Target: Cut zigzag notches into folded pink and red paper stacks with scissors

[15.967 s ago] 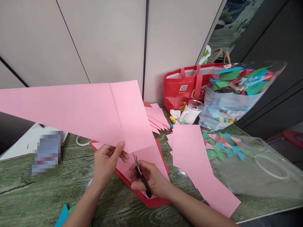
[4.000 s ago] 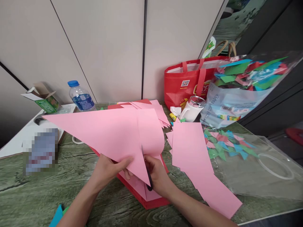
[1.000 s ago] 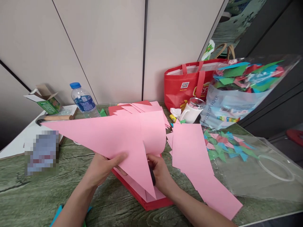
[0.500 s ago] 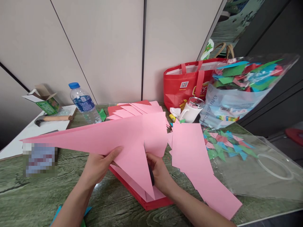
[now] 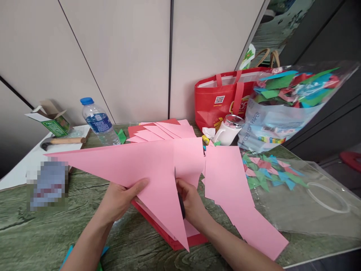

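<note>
A large folded pink paper sheet point(image 5: 132, 162) is held over the green table, with a long point stretching left and another pointing down toward me. My left hand point(image 5: 120, 199) pinches the sheet from below, thumb on top. My right hand point(image 5: 191, 203) grips black-handled scissors point(image 5: 180, 199), whose blades sit in a cut running up the sheet's middle. The paper hides most of the blades. Under the hands lies a stack of red paper point(image 5: 169, 237) with pink sheets on it.
Cut pink pieces point(image 5: 234, 195) lie to the right, more fan out behind point(image 5: 166, 131). A water bottle point(image 5: 97, 122), small box point(image 5: 52, 118) and hammer point(image 5: 63, 141) stand back left. A red bag point(image 5: 220, 99), white mug point(image 5: 228, 131), bag of coloured shapes point(image 5: 282, 105) and clear plastic sheet point(image 5: 310, 199) fill the right.
The curled right flap of the pink sheet has flattened out, and the long left point has swung slightly up. The scissors have moved a little farther up the cut.
</note>
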Demonstrator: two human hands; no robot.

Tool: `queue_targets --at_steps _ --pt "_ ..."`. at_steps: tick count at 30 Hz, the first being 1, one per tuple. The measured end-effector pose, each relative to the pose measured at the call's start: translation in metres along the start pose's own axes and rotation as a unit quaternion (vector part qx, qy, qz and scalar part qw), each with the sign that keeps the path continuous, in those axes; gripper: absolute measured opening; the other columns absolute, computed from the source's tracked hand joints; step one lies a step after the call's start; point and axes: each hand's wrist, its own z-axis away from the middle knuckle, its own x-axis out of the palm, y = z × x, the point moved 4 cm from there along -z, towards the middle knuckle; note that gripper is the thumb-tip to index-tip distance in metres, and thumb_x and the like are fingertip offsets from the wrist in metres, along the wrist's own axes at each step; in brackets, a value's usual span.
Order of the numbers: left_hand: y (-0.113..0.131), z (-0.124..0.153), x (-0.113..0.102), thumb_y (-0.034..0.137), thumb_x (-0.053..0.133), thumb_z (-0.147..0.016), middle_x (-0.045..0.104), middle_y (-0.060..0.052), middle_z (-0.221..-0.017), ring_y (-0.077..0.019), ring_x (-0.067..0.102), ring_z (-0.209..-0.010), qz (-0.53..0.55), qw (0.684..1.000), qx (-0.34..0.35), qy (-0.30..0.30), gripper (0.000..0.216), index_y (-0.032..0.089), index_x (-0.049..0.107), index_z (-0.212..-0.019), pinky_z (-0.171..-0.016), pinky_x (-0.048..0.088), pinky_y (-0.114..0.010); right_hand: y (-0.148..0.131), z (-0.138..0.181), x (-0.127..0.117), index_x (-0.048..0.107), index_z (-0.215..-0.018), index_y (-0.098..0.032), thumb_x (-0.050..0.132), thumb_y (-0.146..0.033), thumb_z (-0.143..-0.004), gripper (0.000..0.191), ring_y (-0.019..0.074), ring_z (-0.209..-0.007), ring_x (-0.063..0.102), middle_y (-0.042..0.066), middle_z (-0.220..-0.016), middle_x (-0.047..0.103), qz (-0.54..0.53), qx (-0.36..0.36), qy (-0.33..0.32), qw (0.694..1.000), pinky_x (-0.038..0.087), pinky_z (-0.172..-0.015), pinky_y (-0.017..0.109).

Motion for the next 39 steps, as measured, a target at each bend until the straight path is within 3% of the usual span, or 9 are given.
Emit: queue_targets --at_steps 14,22,27,32,35,39 --pt "-0.001 0.002 0.002 0.029 0.073 -0.060 0.070 -0.008 -0.092 -0.0235 0.063 -0.079 0.004 1.000 -0.003 -0.005 0.037 0.016 0.064 -0.094 -0.066 0.053 -0.033 0.002 0.001 0.000 0.064 -0.085 -0.018 0.071 -0.016 -0.059 0.026 0.0166 -0.069 0.063 0.001 -0.079 0.070 -0.016 0.003 0.002 1.000 0.048 -0.062 0.024" --pt "-0.001 0.002 0.002 0.028 0.075 -0.059 0.071 -0.008 -0.089 -0.0239 0.064 -0.076 0.012 1.000 -0.001 -0.004 0.036 0.017 0.065 -0.092 -0.063 0.054 -0.032 0.003 0.002 0.001 0.063 -0.076 -0.018 0.070 -0.023 -0.059 0.019 0.0177 -0.064 0.062 0.000 -0.070 0.069 -0.007 0.034 0.022 0.999 0.049 -0.058 0.026" --pt "-0.001 0.002 0.003 0.027 0.074 -0.060 0.071 -0.007 -0.090 -0.0227 0.064 -0.076 0.023 1.000 0.000 -0.006 0.034 0.018 0.064 -0.092 -0.063 0.054 -0.031 0.004 0.002 0.001 0.058 -0.065 -0.019 0.064 -0.020 -0.061 0.007 0.0150 -0.057 0.057 -0.003 -0.058 0.062 -0.006 0.049 0.031 0.998 0.046 -0.052 0.024" --pt "0.000 0.002 0.004 0.029 0.076 -0.059 0.070 -0.005 -0.093 -0.0210 0.063 -0.080 0.044 0.999 -0.001 -0.002 0.035 0.018 0.064 -0.090 -0.065 0.054 -0.029 0.002 0.001 0.001 0.057 -0.062 -0.018 0.065 -0.018 -0.060 0.008 0.0140 -0.056 0.057 -0.003 -0.057 0.062 -0.004 0.043 0.033 0.999 0.045 -0.052 0.024" --pt "0.003 -0.001 -0.001 0.041 0.076 -0.055 0.071 -0.005 -0.087 -0.0210 0.064 -0.076 0.085 0.996 0.010 0.033 0.040 0.018 0.065 -0.085 -0.058 0.054 -0.026 0.003 0.001 -0.002 0.060 -0.072 -0.018 0.067 -0.016 -0.059 0.015 0.0147 -0.058 0.058 -0.002 -0.063 0.065 0.006 0.025 0.035 0.999 0.046 -0.054 0.024" --pt "0.006 -0.002 -0.008 0.057 0.071 -0.052 0.072 -0.006 -0.075 -0.0226 0.065 -0.070 0.109 0.991 0.013 0.080 0.048 0.016 0.067 -0.077 -0.053 0.055 -0.027 0.003 0.001 -0.010 0.056 -0.104 -0.020 0.065 -0.013 -0.061 0.045 0.0110 -0.042 0.049 -0.007 -0.051 0.057 0.041 0.032 0.051 0.997 0.042 -0.045 0.022"
